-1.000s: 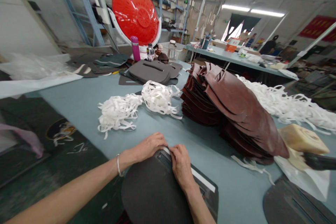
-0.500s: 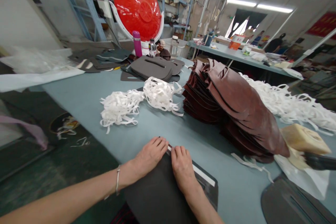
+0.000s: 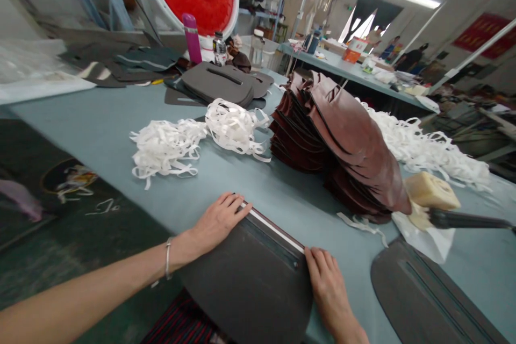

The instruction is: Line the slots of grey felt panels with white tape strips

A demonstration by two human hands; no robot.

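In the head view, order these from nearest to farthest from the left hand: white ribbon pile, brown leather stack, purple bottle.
1. White ribbon pile, just ahead of the left hand.
2. Brown leather stack, ahead to the right.
3. Purple bottle, far back on the table.

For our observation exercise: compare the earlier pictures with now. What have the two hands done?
The right hand slid along the white strip to the right end of the dark panel. The left hand stayed flat on its left end; the brown leather stack stayed put.
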